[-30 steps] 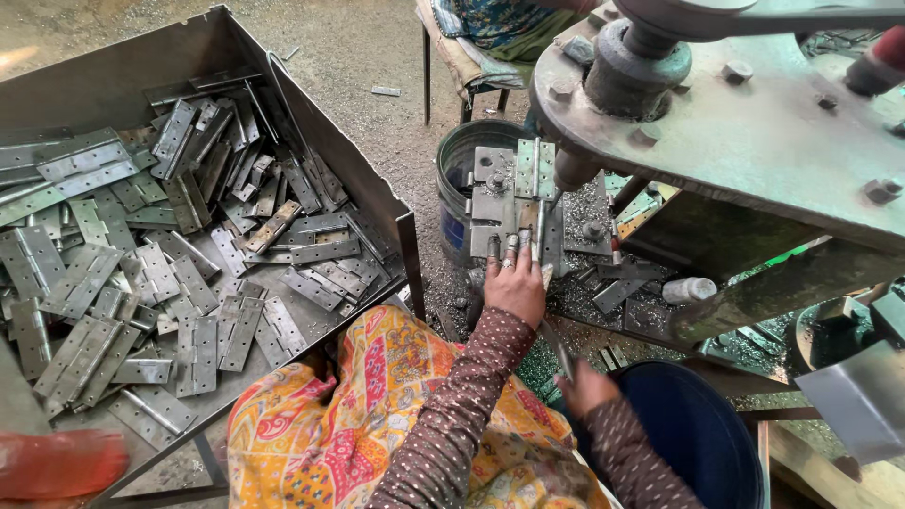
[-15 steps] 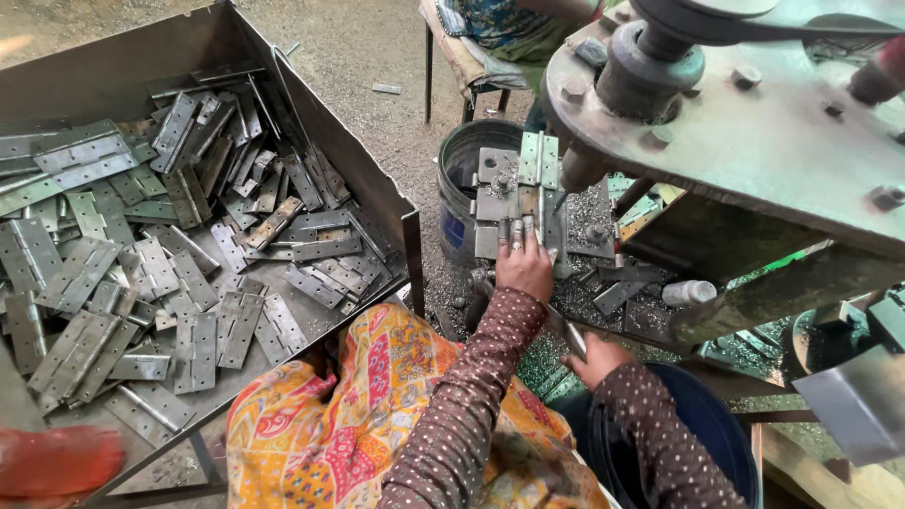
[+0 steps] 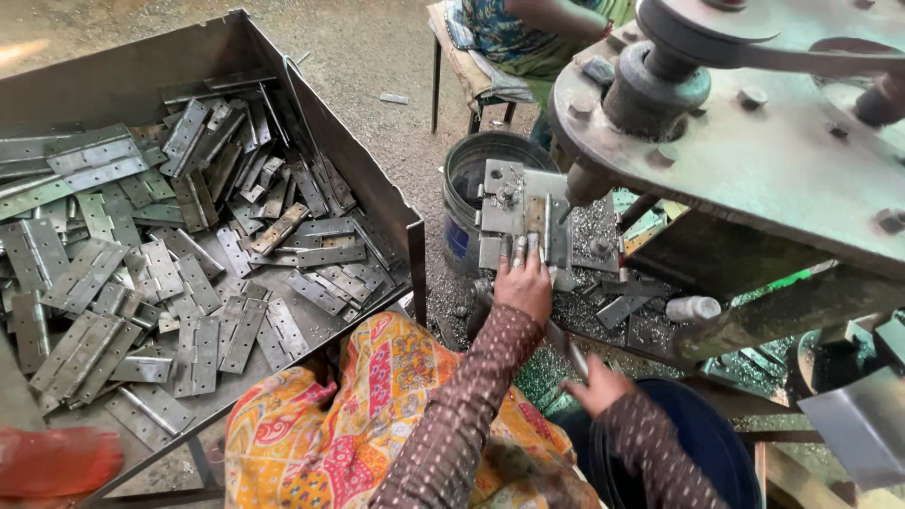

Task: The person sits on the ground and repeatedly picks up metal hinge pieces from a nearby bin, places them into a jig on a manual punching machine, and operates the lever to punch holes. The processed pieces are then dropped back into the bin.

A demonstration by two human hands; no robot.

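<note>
Watching this feed from my desk and honestly it makes me wince a bit. Nearest the camera, lower right of the frame, the right hand [image 3: 596, 386] is curled shut around a thin metal rod or handle [image 3: 570, 351]; I can't see what that rod connects to. Just above it, centre of the frame, the left hand [image 3: 524, 281] lies flat with fingers spread, pressing down on a hinge [image 3: 524, 219] that sits on the bench right under the spindle [image 3: 584, 184] of the press.

My worry: those fingertips are touching the hinge just beside where the spindle comes down. If the hinge grabs or spins, I'd guess the fingers get dragged or nicked, and the loose sleeve could catch too. The metal shavings [image 3: 603, 311] scattered all over the bench look sharp and slippery, so the hinge could skate.

Further out, left half of the frame, a big steel bin [image 3: 372, 188] is heaped with grey hinges. A round metal bucket [image 3: 471, 179] stands between bin and bench. Floor is bare gritty concrete, and at the top there's another person on a stool [image 3: 452, 57]. The green press plate [image 3: 801, 151] fills the upper right.
</note>
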